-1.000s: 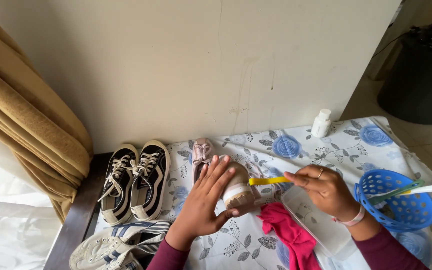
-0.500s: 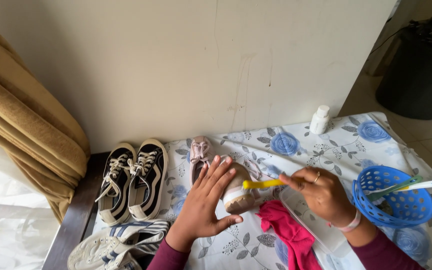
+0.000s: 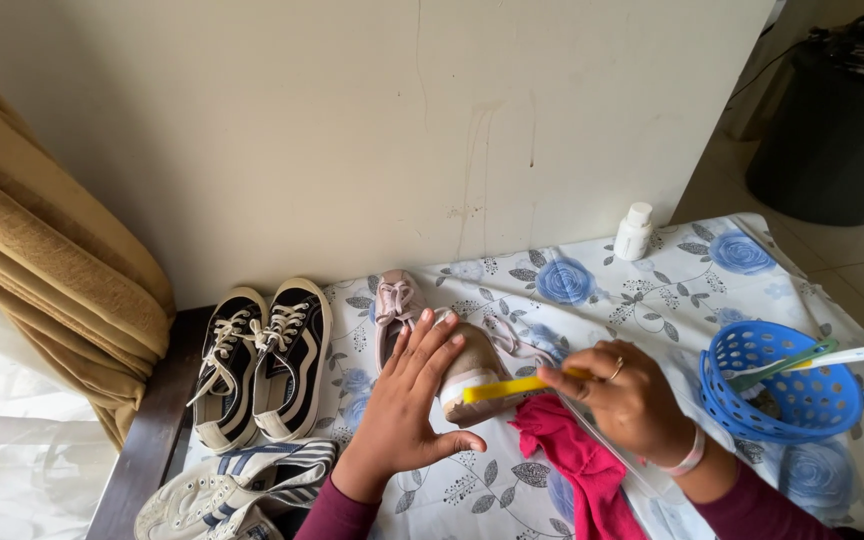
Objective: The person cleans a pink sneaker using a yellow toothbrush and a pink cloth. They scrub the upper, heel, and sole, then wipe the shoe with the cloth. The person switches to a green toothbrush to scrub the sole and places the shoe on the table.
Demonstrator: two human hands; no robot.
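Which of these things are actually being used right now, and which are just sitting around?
In use:
- left hand, steadying the pink shoe
- right hand, holding the yellow brush against that shoe
- magenta cloth, lying beside it

Lying about:
- second pink shoe
- black sneakers
- striped white sneakers
- white bottle
- blue basket
- floral tablecloth

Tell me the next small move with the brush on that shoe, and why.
Probably a short stroke of the yellow brush along the pink shoe's pale sole edge. The right hand holds the brush tip against that edge, and the left hand lies flat on the shoe, steadying it.
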